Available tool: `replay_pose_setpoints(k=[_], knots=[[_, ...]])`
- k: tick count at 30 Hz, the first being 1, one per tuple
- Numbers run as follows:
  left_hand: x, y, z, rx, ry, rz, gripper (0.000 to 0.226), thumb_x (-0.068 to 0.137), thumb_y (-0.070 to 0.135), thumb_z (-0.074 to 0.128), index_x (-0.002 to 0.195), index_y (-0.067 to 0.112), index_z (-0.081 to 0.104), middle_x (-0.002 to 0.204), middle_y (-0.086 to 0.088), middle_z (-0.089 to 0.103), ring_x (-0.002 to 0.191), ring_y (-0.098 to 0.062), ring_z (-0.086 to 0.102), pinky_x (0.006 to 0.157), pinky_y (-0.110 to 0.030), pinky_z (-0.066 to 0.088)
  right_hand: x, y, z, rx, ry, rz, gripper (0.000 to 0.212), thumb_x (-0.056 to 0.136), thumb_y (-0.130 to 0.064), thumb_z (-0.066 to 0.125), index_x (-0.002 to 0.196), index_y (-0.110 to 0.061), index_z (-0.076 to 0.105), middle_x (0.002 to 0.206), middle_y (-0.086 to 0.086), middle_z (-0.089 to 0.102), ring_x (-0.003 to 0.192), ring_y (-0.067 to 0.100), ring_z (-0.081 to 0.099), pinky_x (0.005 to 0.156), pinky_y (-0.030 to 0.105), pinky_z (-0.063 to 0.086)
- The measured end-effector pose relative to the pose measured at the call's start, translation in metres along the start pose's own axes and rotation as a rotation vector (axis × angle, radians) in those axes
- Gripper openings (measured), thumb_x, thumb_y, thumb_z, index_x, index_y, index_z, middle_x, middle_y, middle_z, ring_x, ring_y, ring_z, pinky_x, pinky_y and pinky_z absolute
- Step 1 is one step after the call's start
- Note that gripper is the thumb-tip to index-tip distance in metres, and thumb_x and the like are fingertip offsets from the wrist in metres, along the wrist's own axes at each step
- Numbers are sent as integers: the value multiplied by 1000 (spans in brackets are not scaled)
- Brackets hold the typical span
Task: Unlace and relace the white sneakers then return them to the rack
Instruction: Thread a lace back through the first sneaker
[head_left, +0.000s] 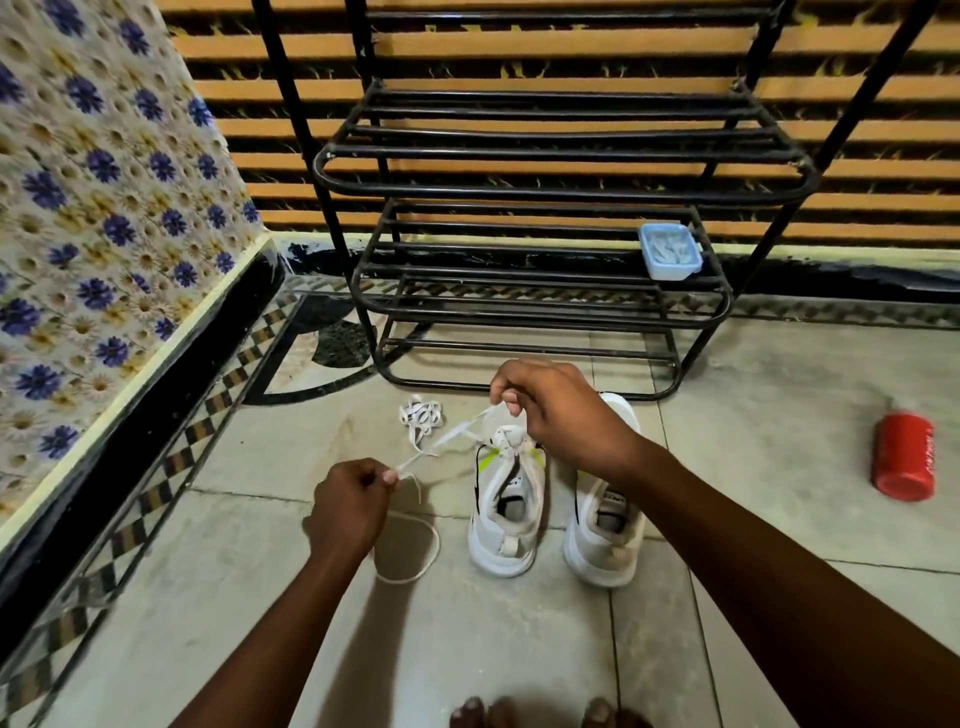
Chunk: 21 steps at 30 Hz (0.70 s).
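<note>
Two white sneakers stand side by side on the floor, toes toward the black metal rack (566, 176). The left sneaker (506, 512) has yellow-green accents, and a white lace (457, 434) runs out of its upper eyelets. My right hand (550, 410) hovers over that shoe's toe and pinches one stretch of the lace. My left hand (350, 506) pinches the other end lower left, with slack looping down onto the tiles. My right forearm partly covers the right sneaker (605, 530). A second loose lace (421, 418) lies bunched on the floor beyond the shoes.
A red bottle (905, 457) lies on the tiles at the right. A pale blue lidded box (670, 250) sits on a lower rack shelf. A floral wall with a black skirting runs along the left. Toes (540, 714) show at the bottom edge.
</note>
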<state>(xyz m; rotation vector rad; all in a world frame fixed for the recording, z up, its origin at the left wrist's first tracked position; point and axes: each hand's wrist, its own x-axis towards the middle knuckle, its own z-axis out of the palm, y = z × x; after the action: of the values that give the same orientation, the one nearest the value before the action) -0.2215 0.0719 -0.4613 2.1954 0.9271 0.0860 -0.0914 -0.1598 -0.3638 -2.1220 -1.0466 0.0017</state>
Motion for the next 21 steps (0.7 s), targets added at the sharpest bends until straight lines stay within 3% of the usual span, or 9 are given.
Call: replay_pose_setpoints(k=[3,5,8,10,12,14,16,18,21], knots=[[-3,15,7,247,21,-42,8,84,45,71,82,37,73,129,0,57,111,-28,61,105,-49,42,-4,3,0,-2,20,12,36,87,11,49,93,-20,66,77,-13,56,81,8,57,71,21,45],[-10,33,10,73,35,230,19,88,28,77,106,33,72,143,7,48,128,-20,56,109,-44,39,-7,-3,0,43,2,-16,34,89,11,49,95,-18,66,77,-13,56,81,10,58,72,20,45],[-27,65,9,-428,-293,558,36,93,19,77,126,24,68,134,11,65,129,-8,59,106,-28,46,-8,-11,-3,82,-14,-35,25,95,2,52,96,-19,66,77,-13,58,81,9,59,69,19,44],[-31,77,7,-575,-360,561,13,98,13,69,111,13,73,112,3,74,110,-10,67,92,-27,51,-7,-11,-8,98,11,-18,22,97,-1,53,96,-18,66,77,-11,61,78,8,59,66,15,41],[-26,73,6,-592,-258,566,13,100,12,66,89,12,74,92,0,71,93,-15,66,84,-29,48,-6,-9,-15,109,37,6,18,96,-1,55,94,-15,67,77,-6,65,74,7,59,65,13,39],[-11,53,9,-436,-126,513,18,98,16,65,82,19,72,88,2,65,90,-18,65,81,-30,47,-6,-3,-21,123,54,26,19,95,0,56,91,-13,68,75,-4,66,73,8,60,68,15,44],[13,23,10,-86,-18,397,20,97,21,67,79,30,69,89,2,61,87,-22,65,82,-35,48,-7,6,-24,135,67,73,22,94,0,54,89,-16,68,74,-3,66,74,13,63,75,32,55],[27,0,7,246,-59,266,30,90,24,72,69,45,66,87,2,61,85,-23,66,87,-46,54,-7,14,-25,138,83,122,23,95,-2,53,89,-18,68,74,-2,68,76,17,66,79,47,57],[23,4,7,227,-115,251,27,87,29,81,70,44,66,102,10,68,108,-18,66,99,-44,50,-5,18,-17,156,48,137,21,95,-2,55,90,-17,69,76,-3,69,78,11,67,77,40,56]])
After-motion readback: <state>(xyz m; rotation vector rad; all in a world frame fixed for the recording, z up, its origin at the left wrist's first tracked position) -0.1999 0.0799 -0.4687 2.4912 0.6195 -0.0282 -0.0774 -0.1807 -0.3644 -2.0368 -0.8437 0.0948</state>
